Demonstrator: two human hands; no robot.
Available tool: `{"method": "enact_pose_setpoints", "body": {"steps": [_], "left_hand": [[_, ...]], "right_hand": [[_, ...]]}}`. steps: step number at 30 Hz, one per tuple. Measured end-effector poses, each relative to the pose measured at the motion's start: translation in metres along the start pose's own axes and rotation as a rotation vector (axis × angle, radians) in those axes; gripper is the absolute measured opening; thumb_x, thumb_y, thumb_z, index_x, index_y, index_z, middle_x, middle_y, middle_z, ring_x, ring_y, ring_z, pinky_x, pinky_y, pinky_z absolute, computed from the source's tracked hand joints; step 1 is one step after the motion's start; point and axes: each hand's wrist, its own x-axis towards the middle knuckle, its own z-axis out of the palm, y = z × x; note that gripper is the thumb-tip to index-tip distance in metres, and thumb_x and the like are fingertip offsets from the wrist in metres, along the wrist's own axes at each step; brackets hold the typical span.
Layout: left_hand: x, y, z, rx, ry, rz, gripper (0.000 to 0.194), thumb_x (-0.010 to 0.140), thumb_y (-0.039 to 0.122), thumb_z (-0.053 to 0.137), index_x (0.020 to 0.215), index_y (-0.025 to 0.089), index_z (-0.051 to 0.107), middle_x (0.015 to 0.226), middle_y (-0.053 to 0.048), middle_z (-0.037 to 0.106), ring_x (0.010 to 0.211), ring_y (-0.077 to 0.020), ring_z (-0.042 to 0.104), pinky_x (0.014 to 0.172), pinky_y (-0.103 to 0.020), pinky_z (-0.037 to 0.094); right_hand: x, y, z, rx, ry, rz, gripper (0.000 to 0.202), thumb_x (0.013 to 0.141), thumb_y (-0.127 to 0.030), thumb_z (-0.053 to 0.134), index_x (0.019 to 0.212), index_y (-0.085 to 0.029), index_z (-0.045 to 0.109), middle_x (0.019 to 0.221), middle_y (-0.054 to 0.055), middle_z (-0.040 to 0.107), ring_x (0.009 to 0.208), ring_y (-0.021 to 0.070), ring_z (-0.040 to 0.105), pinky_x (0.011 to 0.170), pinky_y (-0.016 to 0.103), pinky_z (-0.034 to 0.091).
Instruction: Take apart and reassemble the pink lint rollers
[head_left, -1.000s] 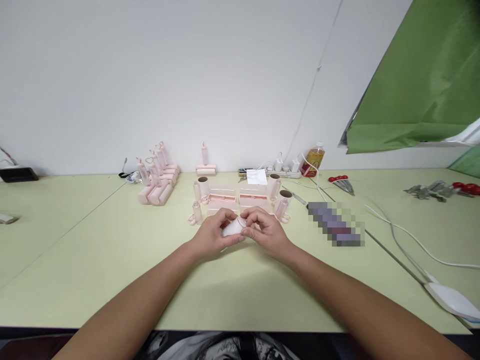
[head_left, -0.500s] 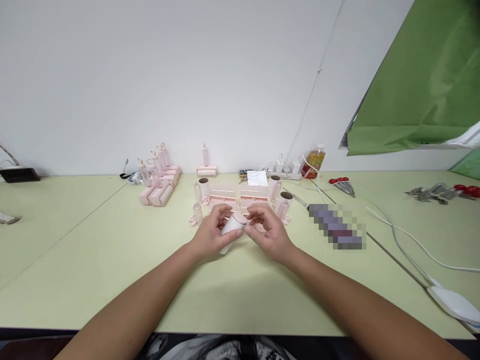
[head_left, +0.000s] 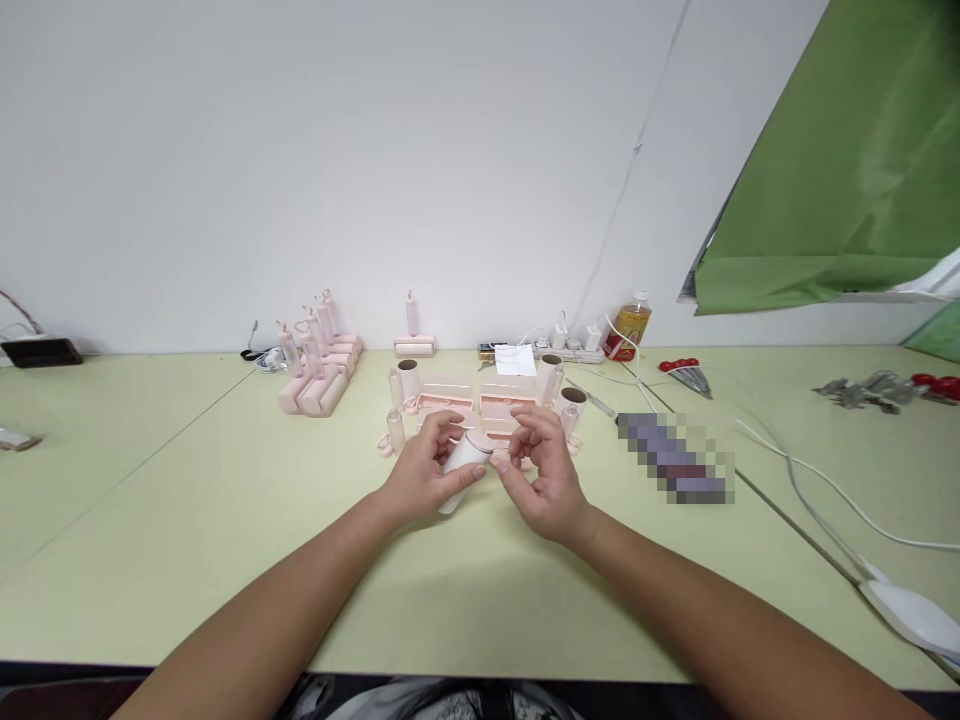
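- Two bare hands meet over the middle of the worktop (head_left: 225, 560); from where I'm standing, the white roll (head_left: 460, 462) is in the left hand (head_left: 416, 482), tilted, its pale pink end (head_left: 480, 441) turned up towards the right hand (head_left: 553, 490).
- The left fingers and thumb are wrapped round the roll's side. Whether its lower end touches the worktop, I can't tell.
- The right fingers are loosely curled and parted from the thumb, close by the pink end; I can't make out any contact there.
- To handle it well, I'd say the left hand wants a firm but gentle hold, low on the side so the surface isn't dented, with the pink end facing the right fingers squarely.
- Just beyond the hands lie open pink cases (head_left: 444, 402), with upright rolls (head_left: 574, 412) and a small clear-pink handle (head_left: 396, 430) flanking them. Pushing forward could knock these, so drawing back towards the body looks safer.
- The worktop's near edge runs below the forearms, well apart from the roll, giving room to turn it.
- Off to the right is a blurred-out item (head_left: 671, 460), with a white cable (head_left: 840, 498) beyond; wide elbow swings that way deserve care.
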Motion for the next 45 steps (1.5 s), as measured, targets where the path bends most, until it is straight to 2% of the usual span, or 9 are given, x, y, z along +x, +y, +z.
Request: {"method": "enact_pose_setpoints", "body": {"steps": [5,12,17,25,30,32,36,39,45], "left_hand": [[0.0,0.0,0.0,0.0,-0.002,0.019,0.059,0.077,0.039,0.069,0.123,0.024,0.036,0.108,-0.008,0.06,0.091,-0.0188,0.063,0.076,-0.032,0.05],[0.0,0.001,0.0,-0.002,-0.002,0.008,0.059,0.077,0.04,0.07,0.123,0.024,0.036,0.108,-0.008,0.059,0.092,-0.0188,0.062,0.077,-0.032,0.05],[0.0,0.002,0.0,0.01,-0.019,0.012,0.056,0.079,0.042,0.068,0.122,0.024,0.037,0.106,-0.006,0.058,0.088,-0.0179,0.062,0.074,-0.031,0.05],[0.0,0.005,0.0,-0.053,-0.076,0.009,0.057,0.078,0.039,0.069,0.123,0.025,0.036,0.104,-0.007,0.061,0.089,-0.0185,0.062,0.075,-0.031,0.049],[0.0,0.011,0.004,-0.316,-0.184,-0.161,0.061,0.079,0.04,0.068,0.124,0.024,0.031,0.099,-0.006,0.065,0.086,-0.0201,0.065,0.071,-0.031,0.05],[0.001,0.013,0.003,-0.31,-0.231,-0.211,0.061,0.077,0.042,0.07,0.123,0.023,0.034,0.096,-0.006,0.066,0.085,-0.021,0.065,0.07,-0.03,0.05],[0.009,0.014,-0.013,0.021,-0.114,-0.177,0.036,0.088,0.048,0.05,0.108,0.018,0.054,0.087,-0.005,0.067,0.071,-0.0165,0.062,0.064,-0.027,0.047],[0.014,0.016,-0.031,0.326,-0.024,-0.181,0.034,0.092,0.041,0.038,0.085,0.018,0.062,0.069,-0.001,0.063,0.058,-0.0141,0.054,0.057,-0.026,0.04],[0.011,0.014,-0.042,0.667,-0.26,-0.362,0.019,0.077,0.029,0.052,0.063,0.019,0.06,0.061,-0.001,0.06,0.054,-0.0153,0.048,0.051,-0.026,0.028]], "right_hand": [[-0.001,0.002,0.0,-0.027,-0.033,-0.018,0.052,0.08,-0.012,0.056,0.125,-0.032,0.038,0.123,0.009,0.04,0.069,0.0126,0.049,0.06,0.033,0.049],[0.0,0.0,-0.002,-0.021,0.052,-0.014,0.047,0.081,-0.015,0.056,0.123,-0.03,0.039,0.115,0.008,0.042,0.066,0.0121,0.047,0.058,0.031,0.045],[-0.001,0.001,-0.001,-0.004,-0.213,0.103,0.044,0.081,-0.014,0.054,0.12,-0.029,0.04,0.103,0.004,0.053,0.066,0.013,0.049,0.06,0.03,0.045],[0.005,0.001,-0.007,-0.034,-0.18,0.041,0.04,0.081,-0.013,0.054,0.118,-0.027,0.046,0.107,0.006,0.05,0.071,0.0135,0.051,0.065,0.031,0.045],[0.008,-0.002,-0.006,0.025,-0.458,0.093,0.051,0.082,-0.023,0.062,0.129,-0.027,0.044,0.117,0.008,0.052,0.092,0.0197,0.055,0.072,0.031,0.048],[0.008,-0.002,-0.004,0.062,-0.502,0.105,0.052,0.081,-0.027,0.065,0.129,-0.027,0.046,0.116,0.008,0.055,0.099,0.0217,0.055,0.078,0.033,0.048],[0.008,0.001,-0.006,0.098,-0.379,0.135,0.041,0.079,-0.029,0.066,0.118,-0.025,0.053,0.106,0.006,0.056,0.091,0.0204,0.056,0.076,0.032,0.046],[0.012,0.003,-0.014,0.082,-0.208,0.113,0.032,0.077,-0.03,0.066,0.107,-0.023,0.057,0.097,0.005,0.054,0.085,0.0198,0.054,0.071,0.031,0.044],[0.019,0.005,-0.024,0.019,-0.001,0.037,0.015,0.081,-0.031,0.058,0.094,-0.022,0.057,0.085,0.002,0.051,0.078,0.0188,0.05,0.071,0.032,0.04]]}}
